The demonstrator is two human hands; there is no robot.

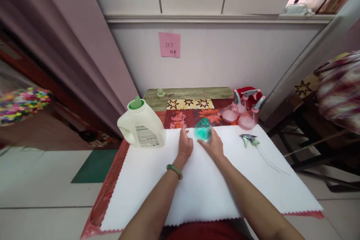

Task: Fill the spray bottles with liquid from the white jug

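A clear green spray bottle without its spray head stands on the white cloth in front of me. My right hand curves around its right side, thumb in front, gripping it. Just left of the bottle, apart from it, is my left hand, holding nothing, its fingers loosely bent and spread. A trigger spray head with a long thin tube lies on the cloth to the right. On the left stands a large cream jug, its green spout uncovered and its label facing me.
Several pink spray bottles stand at the table's back right. A small green cap sits at the back left. The white cloth covers the table's front, below a wall with a pink note. Beyond the right side is a plaid fabric.
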